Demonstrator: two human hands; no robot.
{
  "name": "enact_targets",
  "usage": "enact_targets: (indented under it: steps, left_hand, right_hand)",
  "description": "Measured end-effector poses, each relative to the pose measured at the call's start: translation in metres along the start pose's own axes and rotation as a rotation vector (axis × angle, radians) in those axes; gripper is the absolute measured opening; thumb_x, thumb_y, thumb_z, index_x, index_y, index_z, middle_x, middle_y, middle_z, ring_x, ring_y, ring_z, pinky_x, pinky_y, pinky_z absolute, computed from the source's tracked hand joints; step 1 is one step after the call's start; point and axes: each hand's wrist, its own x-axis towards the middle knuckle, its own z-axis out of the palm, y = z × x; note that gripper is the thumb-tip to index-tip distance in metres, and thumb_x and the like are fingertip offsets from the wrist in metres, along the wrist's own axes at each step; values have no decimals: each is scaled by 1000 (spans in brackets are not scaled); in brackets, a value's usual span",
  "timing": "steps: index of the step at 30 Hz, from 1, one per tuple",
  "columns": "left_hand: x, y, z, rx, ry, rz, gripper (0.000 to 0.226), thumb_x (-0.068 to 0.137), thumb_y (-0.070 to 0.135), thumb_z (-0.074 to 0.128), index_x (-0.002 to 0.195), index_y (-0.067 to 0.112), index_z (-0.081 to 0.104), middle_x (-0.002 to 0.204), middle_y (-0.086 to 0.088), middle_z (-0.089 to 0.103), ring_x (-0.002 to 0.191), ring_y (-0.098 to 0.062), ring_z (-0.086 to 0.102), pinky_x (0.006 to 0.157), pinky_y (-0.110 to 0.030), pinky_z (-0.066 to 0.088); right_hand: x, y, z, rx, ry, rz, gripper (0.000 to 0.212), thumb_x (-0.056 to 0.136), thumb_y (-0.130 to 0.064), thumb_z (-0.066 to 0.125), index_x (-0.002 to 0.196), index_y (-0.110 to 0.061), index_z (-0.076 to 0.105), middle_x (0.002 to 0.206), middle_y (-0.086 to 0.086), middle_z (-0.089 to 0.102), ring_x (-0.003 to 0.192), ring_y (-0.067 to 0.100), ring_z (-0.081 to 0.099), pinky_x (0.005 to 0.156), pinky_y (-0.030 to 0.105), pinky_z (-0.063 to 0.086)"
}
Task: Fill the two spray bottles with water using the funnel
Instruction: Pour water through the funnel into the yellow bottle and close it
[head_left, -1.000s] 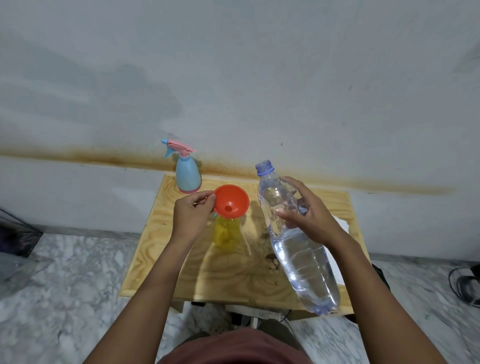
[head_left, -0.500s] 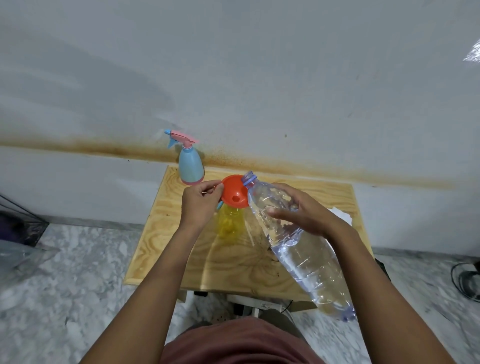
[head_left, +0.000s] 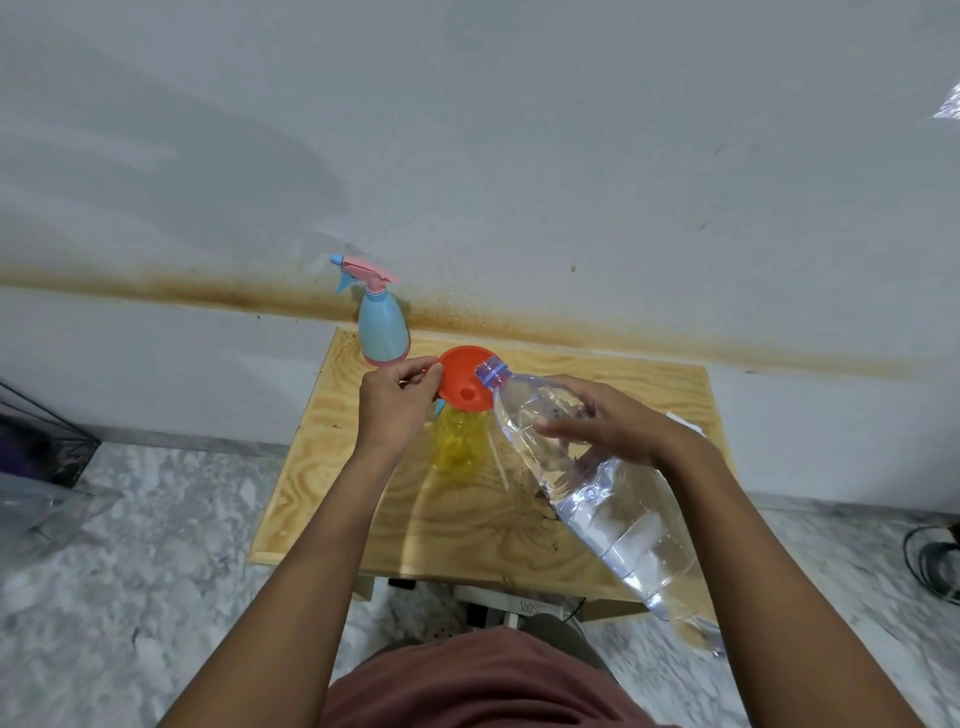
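Observation:
An orange funnel (head_left: 457, 382) sits in the neck of a yellow spray bottle (head_left: 460, 441) without its spray head, near the middle of the wooden table (head_left: 597, 374). My left hand (head_left: 395, 402) pinches the funnel's left rim. My right hand (head_left: 608, 423) grips a large clear water bottle (head_left: 618, 509) around its upper body and holds it tilted, its open mouth over the funnel's right rim. A blue spray bottle (head_left: 382, 327) with a pink and blue trigger head stands upright at the table's back left corner.
The small table stands against a white wall with a brown stain band. A white paper (head_left: 688, 423) lies at the table's right edge behind my right wrist. Marble floor surrounds the table; a dark wire frame (head_left: 47, 436) is at left and a cable (head_left: 935, 561) at right.
My right hand has tipped the water bottle from nearly upright down to the left, bringing its mouth onto the funnel. My left hand stays on the funnel's rim.

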Motion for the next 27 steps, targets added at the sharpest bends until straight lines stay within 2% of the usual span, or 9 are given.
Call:
enact_targets:
  steps: [3,5,8,11,14,18,20,23,27]
  left_hand:
    - [-1,0,0,-7,-2,0,16,89,14,72,105,13,76,79,4,72,88,-19,73,89,-42,59]
    - [-1,0,-1,-8,-1,0,17,89,15,72,106,12,76,81,3,73,89,-20,73,89,-42,59]
    - [-1,0,-1,-5,2,-1,17,89,15,72,105,13,76,83,2,73,90,-19,73,89,-41,59]
    - [-1,0,-1,-10,2,0,16,89,15,72,104,14,76,84,2,74,91,-19,73,89,-42,59]
    - [-2,0,-2,-13,4,1,16,89,14,71,105,13,76,84,3,73,91,-20,73,90,-42,59]
    - [-2,0,-2,-5,9,-3,19,89,14,72,108,11,75,85,3,73,90,-18,73,89,-41,59]
    - [-1,0,-2,-3,8,-3,19,89,15,72,108,12,75,84,3,73,89,-18,73,89,-41,59]
    - [-2,0,-2,-10,3,-7,19,90,14,71,108,11,75,84,3,73,89,-18,73,89,-40,59]
    - [-2,0,-3,-17,6,-7,19,90,14,72,108,11,75,84,3,73,89,-18,73,89,-39,59]
  right_hand:
    - [0,-1,-1,0,-3,8,70,69,-65,77,132,-51,50,100,21,69,86,39,72,74,56,60]
    - [-1,-2,-2,5,-7,15,69,71,-63,78,133,-50,49,94,20,69,86,41,71,74,56,60]
    - [-4,-5,-2,19,-12,10,56,79,-52,77,130,-50,53,96,25,66,88,43,70,70,49,62]
    - [-5,-7,-3,18,-27,18,61,76,-56,77,131,-52,52,108,28,65,87,43,71,73,52,62]
    - [-6,-8,-3,36,-33,2,56,79,-48,78,130,-51,54,107,32,62,86,39,69,67,48,62]
    - [-6,-8,-4,40,-24,5,59,75,-52,79,129,-51,55,101,30,64,87,42,68,69,55,61]
    - [-6,-7,-5,33,-19,6,63,74,-54,79,131,-49,54,89,20,65,77,31,69,70,55,61]
    - [-9,-10,-5,-19,-18,-22,55,80,-49,76,131,-49,55,79,3,63,71,11,66,74,50,62]
    - [-11,-14,-6,-31,-20,-26,52,84,-45,74,132,-46,54,77,1,62,69,8,64,71,42,62]
